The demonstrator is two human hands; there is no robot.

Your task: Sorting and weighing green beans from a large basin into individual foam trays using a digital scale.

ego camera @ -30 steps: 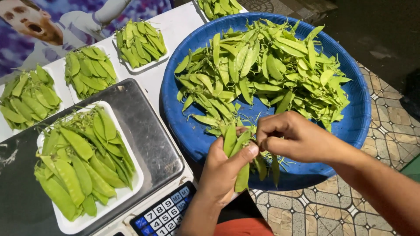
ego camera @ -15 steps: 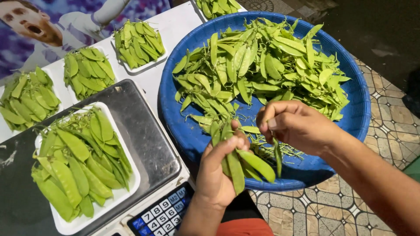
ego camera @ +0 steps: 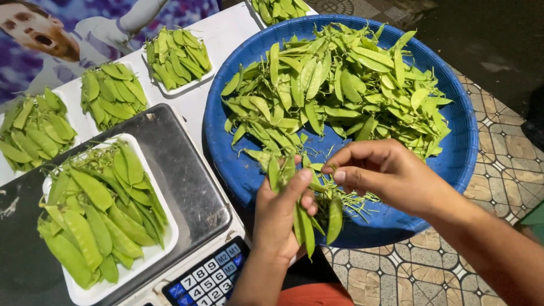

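Head view, looking down: the left hand (ego camera: 280, 212) is closed around a small bunch of snow pea pods (ego camera: 306, 218), their lower ends hanging out below the palm over the near rim of the blue basin (ego camera: 459, 164). The right hand (ego camera: 385, 173) is just to the right of it, thumb and forefinger pinched on the tip of one pod at the top of the bunch. Thin green strings and trimmings (ego camera: 354, 199) lie on the basin floor right beneath the two hands. Farther back, the basin holds a loose heap of pea pods (ego camera: 334, 85).

To the left, a white foam tray (ego camera: 164, 238) full of pods sits on the steel platform of a digital scale (ego camera: 181, 170), whose keypad (ego camera: 212, 280) shows at the near edge. Three more filled trays (ego camera: 178, 56) stand on the white table (ego camera: 226, 34) beyond it, with the corner of another at the far edge.

The step in hand looks like stringing: the pinched tip is being snapped from the pod while the bunch is held steady. The next move would call for a pull along the pod's seam, gentle enough to draw the string off whole, with the left hand's hold kept firm so that the other pods do not slip out.
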